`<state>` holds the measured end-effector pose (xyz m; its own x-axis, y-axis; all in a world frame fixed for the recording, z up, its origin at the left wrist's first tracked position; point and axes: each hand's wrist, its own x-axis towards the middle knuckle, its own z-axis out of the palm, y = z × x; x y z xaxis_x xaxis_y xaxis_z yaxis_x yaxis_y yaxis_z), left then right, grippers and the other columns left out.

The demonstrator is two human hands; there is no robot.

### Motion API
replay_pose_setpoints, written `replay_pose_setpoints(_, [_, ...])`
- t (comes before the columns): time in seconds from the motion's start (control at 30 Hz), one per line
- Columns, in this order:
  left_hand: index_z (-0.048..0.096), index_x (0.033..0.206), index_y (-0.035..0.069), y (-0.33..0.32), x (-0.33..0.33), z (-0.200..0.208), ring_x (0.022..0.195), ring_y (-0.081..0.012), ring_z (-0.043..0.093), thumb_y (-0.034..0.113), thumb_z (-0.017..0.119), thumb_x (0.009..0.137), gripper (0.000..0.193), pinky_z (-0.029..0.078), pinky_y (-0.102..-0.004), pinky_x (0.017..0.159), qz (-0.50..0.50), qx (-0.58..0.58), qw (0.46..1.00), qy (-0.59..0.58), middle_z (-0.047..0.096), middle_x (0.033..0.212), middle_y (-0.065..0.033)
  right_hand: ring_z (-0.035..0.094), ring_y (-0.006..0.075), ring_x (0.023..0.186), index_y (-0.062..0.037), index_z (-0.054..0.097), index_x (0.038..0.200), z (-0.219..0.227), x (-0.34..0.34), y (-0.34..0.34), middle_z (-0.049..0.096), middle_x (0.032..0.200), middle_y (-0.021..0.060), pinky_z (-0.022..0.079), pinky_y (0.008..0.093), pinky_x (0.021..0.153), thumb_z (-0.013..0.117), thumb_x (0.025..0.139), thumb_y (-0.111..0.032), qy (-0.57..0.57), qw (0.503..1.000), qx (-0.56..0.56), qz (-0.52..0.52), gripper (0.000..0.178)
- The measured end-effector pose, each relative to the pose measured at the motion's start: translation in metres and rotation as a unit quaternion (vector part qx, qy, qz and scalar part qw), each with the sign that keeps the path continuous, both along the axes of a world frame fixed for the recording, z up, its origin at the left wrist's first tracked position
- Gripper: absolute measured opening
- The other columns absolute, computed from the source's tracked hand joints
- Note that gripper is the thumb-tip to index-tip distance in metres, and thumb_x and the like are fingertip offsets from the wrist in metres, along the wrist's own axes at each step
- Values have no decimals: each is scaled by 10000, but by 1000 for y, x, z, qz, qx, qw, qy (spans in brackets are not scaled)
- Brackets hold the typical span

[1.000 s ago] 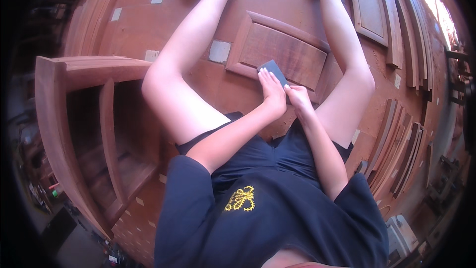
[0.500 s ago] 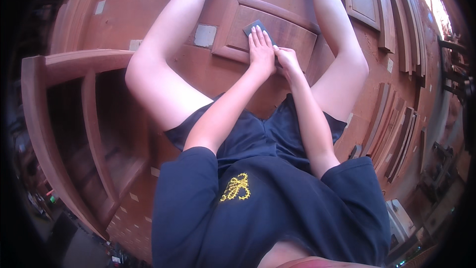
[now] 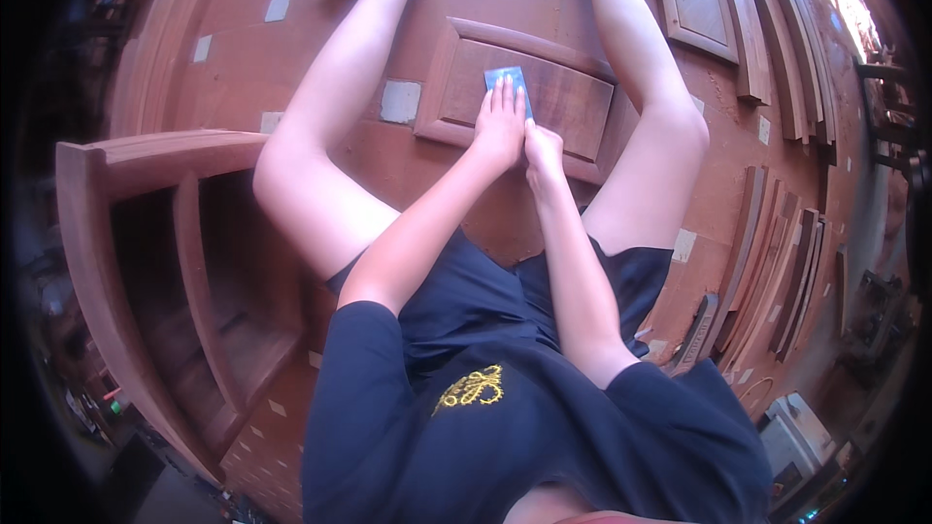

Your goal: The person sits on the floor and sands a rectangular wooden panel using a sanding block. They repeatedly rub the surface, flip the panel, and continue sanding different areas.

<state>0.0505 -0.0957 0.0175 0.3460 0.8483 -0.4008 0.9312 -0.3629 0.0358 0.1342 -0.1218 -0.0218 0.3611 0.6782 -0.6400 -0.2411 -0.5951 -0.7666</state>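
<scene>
A small blue-grey sheet that looks like sandpaper (image 3: 504, 75) lies on a brown wooden raised-panel door (image 3: 573, 102) between my legs. My left hand (image 3: 501, 131) presses on it, its fingers stretched out flat and pointing away from me. At the sheet's right near edge, my right hand (image 3: 545, 150) is closed, with thumb and forefinger pinching that edge beside the left fingers. The sheet's near part is hidden under the left hand.
On the left stands a curved wooden frame (image 3: 83, 223) with uprights. Another panelled door (image 3: 696, 0) and long boards (image 3: 777, 49) lie at far right. Several thin wooden strips (image 3: 762, 252) are stacked to my right, near a grey tool-like piece (image 3: 697, 330).
The sheet has turned on the panel, from slanted to more nearly upright in view, and catches more light. Both hands have turned with it. The view has shifted, showing more of my feet.
</scene>
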Motion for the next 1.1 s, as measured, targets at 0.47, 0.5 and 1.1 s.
replay_pose_setpoints(0.47, [199,1446,-144,7,8,-7,1457,-389,183,254,499,907,734,188,-440,1183,-19,117,992,-34,209,1521,-330,509,99,677,80,684,903,7,22,5,650,772,8,438,286,641,511,989,-197,2,994,30,104,338])
replay_pose_setpoints(0.5, [203,1443,-147,4,5,-12,1455,-393,184,255,503,903,737,192,-447,1181,-26,84,995,-49,216,1514,-336,508,83,677,63,683,869,14,10,-4,639,743,-3,423,273,621,512,992,-196,-3,997,66,35,334])
replay_pose_setpoints(1.1, [175,1420,-195,-7,4,-50,1450,-448,136,268,666,748,953,151,-490,1187,24,253,964,-84,146,1503,-391,576,88,772,63,687,978,23,9,-11,680,870,42,465,234,687,533,993,-146,10,995,5,98,260])
